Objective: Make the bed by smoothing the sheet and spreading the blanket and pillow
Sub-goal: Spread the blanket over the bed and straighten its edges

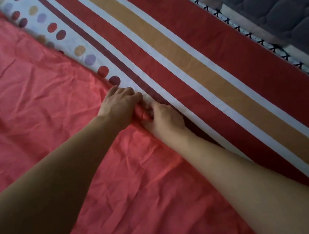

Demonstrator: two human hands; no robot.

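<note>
A wrinkled coral-red blanket [33,116] covers the left and lower part of the bed. Its edge runs diagonally over a striped sheet [191,58] in red, white and tan, with a dotted white band along the blanket's edge. My left hand [119,105] grips the blanket's edge, fingers curled over a small bunched fold. My right hand [164,118] holds the same fold from the other side, right next to the left hand. Both forearms reach in from the bottom of the view. No pillow is in view.
At the top right the sheet ends at a patterned black-and-white trim [269,44]. Beyond it lies bare grey quilted mattress [281,0].
</note>
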